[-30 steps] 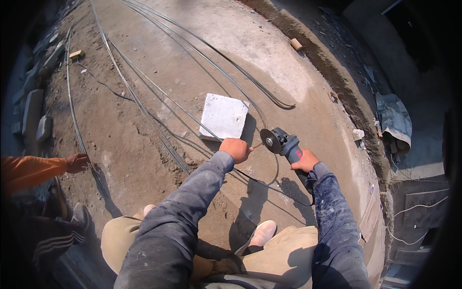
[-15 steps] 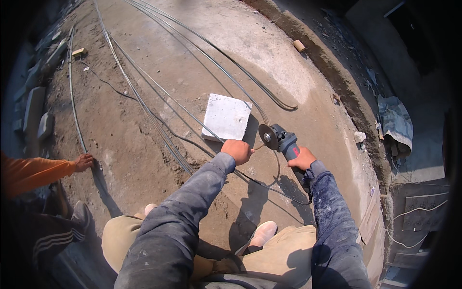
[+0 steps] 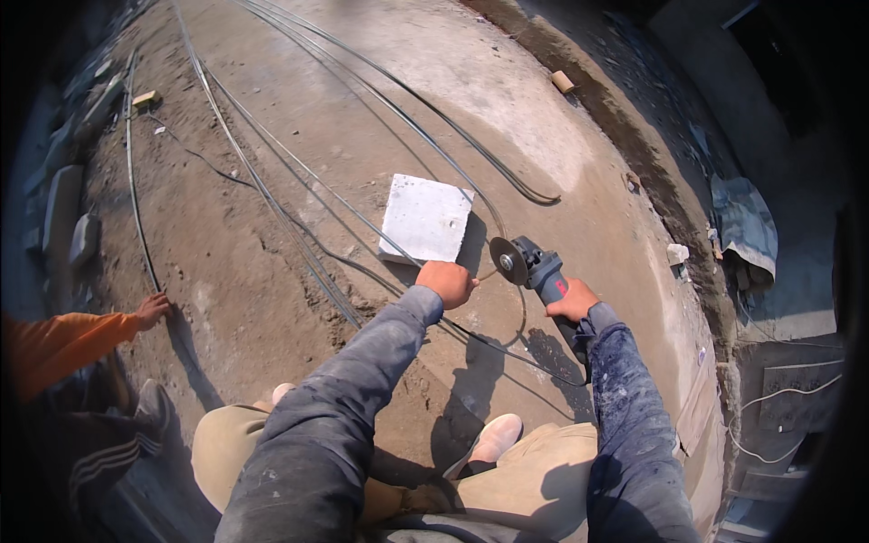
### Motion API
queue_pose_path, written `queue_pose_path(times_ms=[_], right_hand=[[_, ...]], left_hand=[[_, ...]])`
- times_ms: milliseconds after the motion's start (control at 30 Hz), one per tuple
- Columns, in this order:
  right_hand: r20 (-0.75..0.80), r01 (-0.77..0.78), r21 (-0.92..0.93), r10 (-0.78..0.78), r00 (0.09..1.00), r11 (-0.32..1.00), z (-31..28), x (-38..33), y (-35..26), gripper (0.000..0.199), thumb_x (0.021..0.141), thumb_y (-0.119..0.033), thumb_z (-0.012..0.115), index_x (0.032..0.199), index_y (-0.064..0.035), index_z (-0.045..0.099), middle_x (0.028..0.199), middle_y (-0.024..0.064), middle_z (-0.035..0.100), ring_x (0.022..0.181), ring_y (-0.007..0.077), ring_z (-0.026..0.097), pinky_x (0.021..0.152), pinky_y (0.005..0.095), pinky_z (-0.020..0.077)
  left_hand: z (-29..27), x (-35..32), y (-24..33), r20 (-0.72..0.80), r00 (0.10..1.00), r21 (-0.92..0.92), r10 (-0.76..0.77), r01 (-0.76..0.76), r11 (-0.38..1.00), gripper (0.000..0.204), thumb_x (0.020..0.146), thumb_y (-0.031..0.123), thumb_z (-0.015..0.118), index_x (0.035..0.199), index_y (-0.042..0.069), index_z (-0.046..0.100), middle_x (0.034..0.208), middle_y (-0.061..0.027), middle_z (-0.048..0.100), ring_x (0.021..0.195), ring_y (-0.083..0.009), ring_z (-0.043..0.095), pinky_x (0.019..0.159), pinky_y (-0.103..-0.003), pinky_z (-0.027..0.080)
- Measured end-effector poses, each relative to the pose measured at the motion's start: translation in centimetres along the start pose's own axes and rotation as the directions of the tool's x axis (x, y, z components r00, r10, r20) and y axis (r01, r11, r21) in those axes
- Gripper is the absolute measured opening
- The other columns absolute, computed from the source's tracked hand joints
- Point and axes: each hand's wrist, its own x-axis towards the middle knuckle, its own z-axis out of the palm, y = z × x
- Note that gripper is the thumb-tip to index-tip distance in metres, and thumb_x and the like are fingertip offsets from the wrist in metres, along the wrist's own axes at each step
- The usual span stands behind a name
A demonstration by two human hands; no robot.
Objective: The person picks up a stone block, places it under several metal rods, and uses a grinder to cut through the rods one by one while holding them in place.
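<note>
Gripping the angle grinder (image 3: 536, 270) by its body, the right hand (image 3: 572, 300) is closed around the tool, disc end pointing left toward the other hand. Left hand (image 3: 448, 281) is curled shut at the near edge of a pale square stone block (image 3: 425, 218); whether it pinches a wire there or only presses down, cannot tell. Grinder disc sits just beside the block's near right corner, close to the left hand. Block lies flat on dusty concrete ground (image 3: 507, 118). Long steel wires (image 3: 272, 195) run past the block on both sides, one under it. At far left, another person's hand (image 3: 152, 309), orange sleeve, rests on a wire, well apart.
</note>
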Motion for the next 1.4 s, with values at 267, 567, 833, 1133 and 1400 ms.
queue_pose_path(times_ms=[267, 567, 833, 1133, 1400], right_hand=[[-0.018, 0.032, -0.009, -0.033, 0.999, 0.999, 0.5, 0.8, -0.6, 0.046, 0.051, -0.026, 0.077, 0.084, 0.0002, 0.058, 0.074, 0.0114, 0.062, 0.067, 0.0224, 0.059, 0.066, 0.0343, 0.0481], [0.009, 0.002, -0.022, -0.002, 1.000, 1.000, -0.1, -0.2, 0.1, 0.048, 0.051, -0.027, 0.077, 0.086, 0.0005, 0.059, 0.076, 0.0132, 0.063, 0.069, 0.0246, 0.060, 0.067, 0.0342, 0.0482], [0.006, -0.010, -0.018, 0.010, 1.000, 1.000, -0.1, -0.3, 0.5, 0.048, 0.051, -0.027, 0.077, 0.087, 0.0003, 0.059, 0.077, 0.0128, 0.063, 0.070, 0.0241, 0.060, 0.067, 0.0341, 0.0483], [-0.005, -0.023, 0.011, 0.023, 1.000, 1.000, 0.3, 0.1, -1.6, 0.048, 0.051, -0.028, 0.077, 0.086, -0.0003, 0.060, 0.076, 0.0129, 0.063, 0.069, 0.0240, 0.060, 0.068, 0.0342, 0.0484], [-0.019, 0.047, -0.044, -0.048, 0.999, 0.998, 0.2, 0.1, -0.4, 0.048, 0.051, -0.027, 0.078, 0.084, 0.0005, 0.057, 0.073, 0.0104, 0.061, 0.067, 0.0205, 0.057, 0.065, 0.0331, 0.0477]], left_hand=[[0.0, -0.3, -0.1, 0.010, 1.000, -0.010, -0.011, 0.011, 1.000, 0.045, 0.090, 0.040, 0.047, 0.072, 0.005, 0.068, 0.071, -0.0143, 0.066, 0.072, -0.0323, 0.064, 0.063, -0.043, 0.048], [0.2, -0.1, -0.2, 0.006, 1.000, 0.006, -0.013, 0.013, 1.000, 0.044, 0.090, 0.040, 0.047, 0.073, 0.005, 0.068, 0.072, -0.0140, 0.066, 0.072, -0.0317, 0.064, 0.063, -0.043, 0.048], [-0.4, -0.1, 0.2, 0.024, 1.000, 0.016, -0.016, 0.016, 1.000, 0.045, 0.090, 0.040, 0.046, 0.073, 0.005, 0.068, 0.071, -0.0141, 0.066, 0.071, -0.0317, 0.064, 0.063, -0.043, 0.048], [-0.3, -0.5, 0.0, 0.013, 1.000, 0.020, -0.006, 0.006, 1.000, 0.045, 0.090, 0.040, 0.046, 0.073, 0.005, 0.068, 0.072, -0.0142, 0.066, 0.072, -0.0319, 0.064, 0.064, -0.043, 0.048], [-0.6, -0.6, 0.1, 0.011, 1.000, 0.003, -0.013, 0.013, 1.000, 0.044, 0.090, 0.040, 0.046, 0.074, 0.006, 0.068, 0.073, -0.0141, 0.066, 0.073, -0.0316, 0.064, 0.065, -0.043, 0.048]])
